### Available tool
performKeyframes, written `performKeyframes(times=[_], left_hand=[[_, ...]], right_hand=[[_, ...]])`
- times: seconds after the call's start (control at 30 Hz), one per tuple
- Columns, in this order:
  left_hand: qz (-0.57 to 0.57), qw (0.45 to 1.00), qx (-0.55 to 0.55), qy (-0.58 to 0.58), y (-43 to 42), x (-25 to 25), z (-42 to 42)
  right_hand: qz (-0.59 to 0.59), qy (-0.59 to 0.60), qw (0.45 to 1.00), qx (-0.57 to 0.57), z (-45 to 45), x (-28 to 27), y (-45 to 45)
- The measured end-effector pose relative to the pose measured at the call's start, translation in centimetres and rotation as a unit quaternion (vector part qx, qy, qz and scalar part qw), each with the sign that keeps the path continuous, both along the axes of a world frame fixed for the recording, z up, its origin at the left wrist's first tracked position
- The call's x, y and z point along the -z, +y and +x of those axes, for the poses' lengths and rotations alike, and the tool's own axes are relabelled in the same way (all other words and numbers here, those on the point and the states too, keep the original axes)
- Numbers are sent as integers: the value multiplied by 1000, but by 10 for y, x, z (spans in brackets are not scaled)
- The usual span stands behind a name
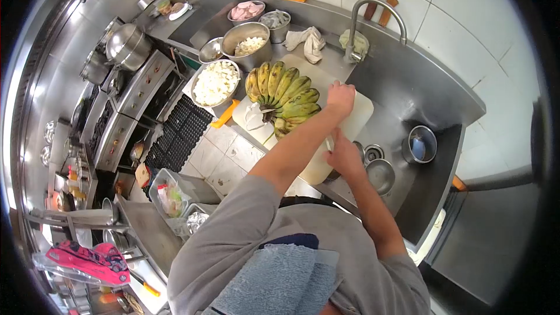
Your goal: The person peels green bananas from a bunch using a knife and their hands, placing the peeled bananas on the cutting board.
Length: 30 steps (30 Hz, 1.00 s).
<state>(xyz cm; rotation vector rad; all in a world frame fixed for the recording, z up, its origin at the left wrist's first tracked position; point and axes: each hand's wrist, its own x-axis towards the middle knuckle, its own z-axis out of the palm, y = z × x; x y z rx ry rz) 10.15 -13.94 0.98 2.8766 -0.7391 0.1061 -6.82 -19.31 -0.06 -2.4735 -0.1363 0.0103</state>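
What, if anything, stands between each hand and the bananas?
From this view, the left forearm crosses between the right hand and the bananas; nothing visible stands between the left hand and the bunch.

Bright, fairly even light reaches your left fingers point(344, 91); soft glare marks the steel sink point(402, 87) beside them. Well beyond, wide-lens distortion bends lines toward black corners.

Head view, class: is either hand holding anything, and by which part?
It cannot be told: the left hand and right hand are at the cutting board, any grip hidden.
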Motion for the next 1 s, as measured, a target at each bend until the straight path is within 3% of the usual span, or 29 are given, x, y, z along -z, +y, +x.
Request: performKeyframes(times=[0.17, 0.27, 0.37, 0.43, 0.53, 0.57, 0.63, 0.67, 0.7, 0.73, 0.8, 0.9, 1.0], left_hand=[[-8, 993, -73, 87, -2, 12, 29], [29, 991, -53, 121, 2, 21, 57], [118, 986, 39, 115, 13, -10, 71], [63, 992, 70, 86, 31, -22, 83], [-194, 975, 59, 88, 90, -70, 45], [-254, 960, 39, 107, 109, -82, 23], [-220, 960, 0, 171, 137, -107, -25], [-228, 964, 33, 133, 148, -94, -44], [-236, 965, 68, 95, 158, -73, -59], [-244, 963, 103, 56, 162, -63, -66], [-237, 969, 69, 10, 156, -47, -76], [-232, 971, 48, -30, 150, -34, -78], [-225, 973, 31, -50, 147, -32, -82]], right_hand=[[41, 91, 995, -30, -21, -1, -31], [121, 82, 989, -8, -27, 3, -40], [215, 113, 969, 37, -34, 14, -49], [300, 155, 938, 74, -42, 27, -55], [478, 243, 832, 143, -57, -5, -61], [510, 176, 828, 154, -61, 12, -61], [552, 56, 811, 184, -54, 10, -44], [570, -3, 797, 199, -50, 9, -35], [601, 62, 774, 189, -43, -11, -34], [594, 95, 781, 167, -32, -15, -32], [576, 162, 792, 122, -15, -21, -28], [399, 43, 915, 54, 12, -18, 1], [409, 52, 911, 17, 24, -23, 24]])
